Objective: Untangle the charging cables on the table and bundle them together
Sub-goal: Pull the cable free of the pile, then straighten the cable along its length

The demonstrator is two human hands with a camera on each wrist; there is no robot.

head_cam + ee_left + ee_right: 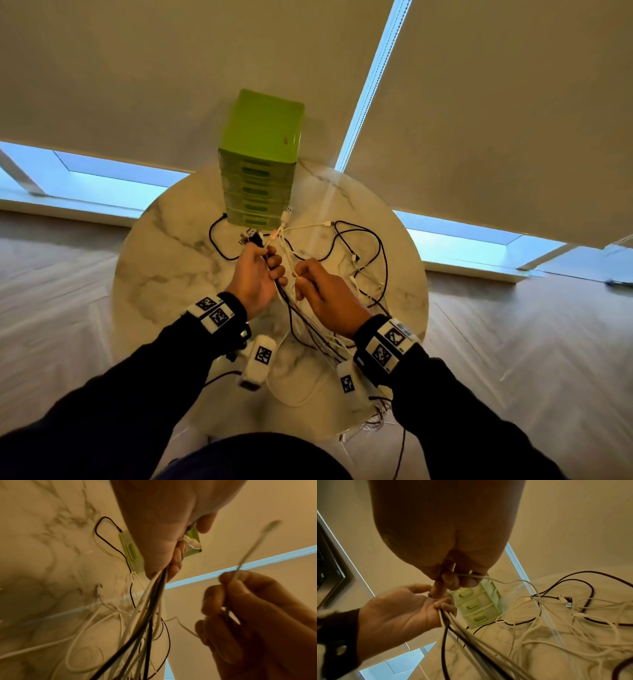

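Head view: a round, marble-veined counter (pixel 164 260) stands on pale plank flooring before drawn window blinds (pixel 137 68). A green plastic drawer box (pixel 260 161) sits at its far edge. Thin black and white cables (pixel 363 246) sprawl right of the box; their near ends drop behind the counter rim. The left hand (pixel 255 274) is curled round a bundle (pixel 150 601); the right hand (pixel 322 291) pinches one white cable (pixel 488 578), its plug blurred.
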